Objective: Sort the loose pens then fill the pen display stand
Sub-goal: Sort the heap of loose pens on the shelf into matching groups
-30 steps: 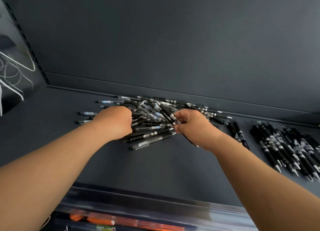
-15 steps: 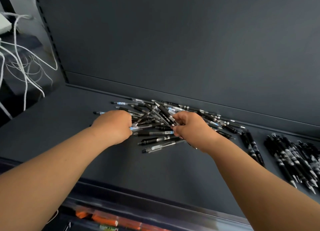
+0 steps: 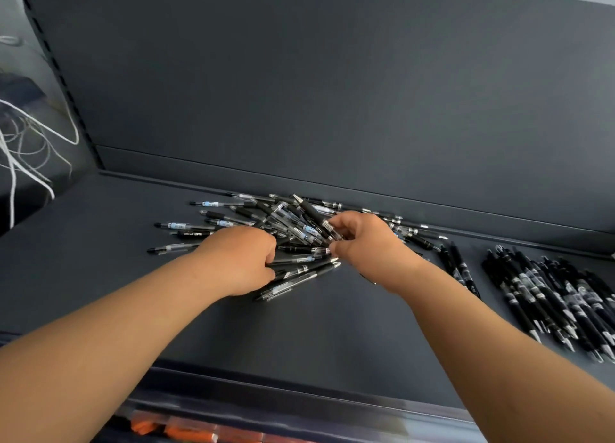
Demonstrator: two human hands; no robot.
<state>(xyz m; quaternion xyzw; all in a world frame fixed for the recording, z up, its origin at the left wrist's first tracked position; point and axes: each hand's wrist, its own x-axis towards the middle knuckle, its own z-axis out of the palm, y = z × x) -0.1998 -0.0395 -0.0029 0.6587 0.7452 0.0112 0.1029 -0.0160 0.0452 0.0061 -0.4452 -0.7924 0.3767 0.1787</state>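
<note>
Loose pens [image 3: 233, 223] heaped in tangle at back of dark shelf [image 3: 299, 336], against rear panel. Left hand [image 3: 239, 259] knuckles-up on near left side of heap, fingers curled down among pens; cannot tell if anything gripped. Right hand [image 3: 366, 243] pinches lower end of black pen [image 3: 312, 214], its far end tilted up above heap. Sorted black pens [image 3: 549, 296] lie side by side, well apart at right. White cables [image 3: 20, 150] far left.

Dark shelf [image 3: 100, 276], pen heap [image 3: 233, 223], sorted pens [image 3: 549, 293].
</note>
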